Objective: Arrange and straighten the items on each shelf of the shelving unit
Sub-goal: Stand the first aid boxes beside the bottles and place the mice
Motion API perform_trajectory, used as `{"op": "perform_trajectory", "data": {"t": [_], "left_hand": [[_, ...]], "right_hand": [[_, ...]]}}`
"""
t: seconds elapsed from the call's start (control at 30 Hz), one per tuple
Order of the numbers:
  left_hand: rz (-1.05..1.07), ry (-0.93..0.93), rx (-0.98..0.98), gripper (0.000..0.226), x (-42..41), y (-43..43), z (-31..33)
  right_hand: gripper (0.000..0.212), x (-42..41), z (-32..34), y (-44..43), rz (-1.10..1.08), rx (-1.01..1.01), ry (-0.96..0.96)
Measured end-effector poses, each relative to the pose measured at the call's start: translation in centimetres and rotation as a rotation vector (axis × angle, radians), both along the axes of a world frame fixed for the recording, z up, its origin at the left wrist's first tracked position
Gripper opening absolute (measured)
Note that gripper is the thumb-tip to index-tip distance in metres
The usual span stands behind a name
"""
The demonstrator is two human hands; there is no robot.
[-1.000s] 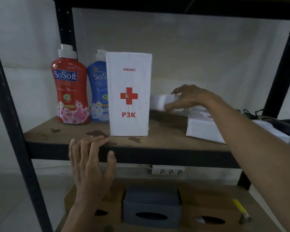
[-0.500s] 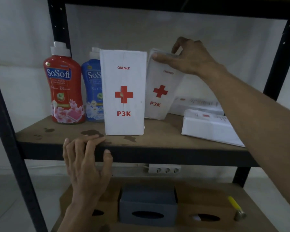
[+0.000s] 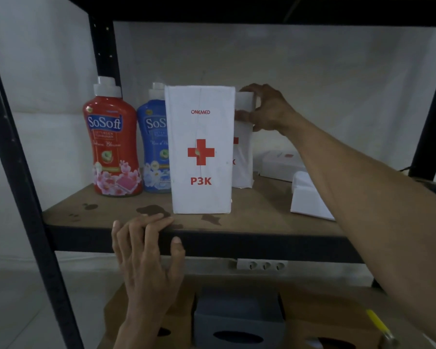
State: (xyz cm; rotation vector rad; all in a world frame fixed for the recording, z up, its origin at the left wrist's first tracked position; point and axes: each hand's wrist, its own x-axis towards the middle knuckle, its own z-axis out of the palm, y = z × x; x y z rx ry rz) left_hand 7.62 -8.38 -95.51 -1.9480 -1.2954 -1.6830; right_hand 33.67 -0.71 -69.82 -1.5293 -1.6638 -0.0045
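Observation:
On the wooden shelf board (image 3: pixel 262 212) a white first-aid box marked P3K (image 3: pixel 200 149) stands upright at the front. Behind it and to its right stands a second white first-aid box (image 3: pixel 243 157), mostly hidden, with my right hand (image 3: pixel 267 109) gripping its top. A red SoSoft bottle (image 3: pixel 112 144) and a blue SoSoft bottle (image 3: pixel 154 144) stand at the left. My left hand (image 3: pixel 146 250) rests flat over the shelf's front edge, holding nothing.
Two more white boxes lie flat on the shelf's right, one further back (image 3: pixel 280 165), one nearer (image 3: pixel 307 195). Black uprights (image 3: pixel 15 172) frame the unit. The lower shelf carries a grey tissue box (image 3: pixel 237 326), brown boxes and a yellow-handled tool (image 3: pixel 380 326). A power strip (image 3: pixel 262 265) hangs behind.
My right hand lifted the second first-aid box from lying flat, stood it upright and slid it left behind the front box. My left hand stayed on the shelf edge.

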Motion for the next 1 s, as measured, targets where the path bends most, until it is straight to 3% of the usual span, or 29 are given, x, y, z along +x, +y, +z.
{"op": "perform_trajectory", "data": {"t": [0.13, 0.27, 0.33, 0.47, 0.57, 0.7, 0.87, 1.0], "left_hand": [[-0.002, 0.005, 0.006, 0.036, 0.0, 0.1, -0.1], [0.0, -0.001, -0.002, 0.037, -0.1, 0.1, -0.2], [0.011, -0.006, 0.005, 0.037, 0.0, 0.1, -0.1], [0.024, -0.008, -0.006, 0.036, 0.2, 0.0, 0.1], [0.016, 0.026, -0.028, 0.04, 0.6, -0.6, 0.4], [-0.012, 0.068, -0.026, 0.041, 1.0, -1.3, 0.5], [-0.015, 0.072, -0.024, 0.042, 1.4, -1.6, 0.6], [-0.045, 0.095, -0.017, 0.044, 3.1, -2.2, 0.6]], "right_hand": [[0.063, 1.2, 0.4, -0.4, 0.02, -0.059, -0.053], [0.04, 0.7, 1.2, -2.7, 0.0, 0.342, -0.081], [0.037, -0.9, 1.7, -4.2, 0.09, 0.415, -0.057], [0.075, -3.9, 2.3, -5.6, 0.131, 0.135, -0.319], [0.062, -4.0, 2.2, -5.3, 0.134, 0.052, -0.433], [0.051, -2.4, 2.3, -5.3, 0.099, 0.084, -0.382], [0.064, -0.4, 1.6, -4.7, 0.111, -0.019, -0.177], [0.073, -0.2, 1.0, -4.5, 0.084, -0.042, -0.176]]}}
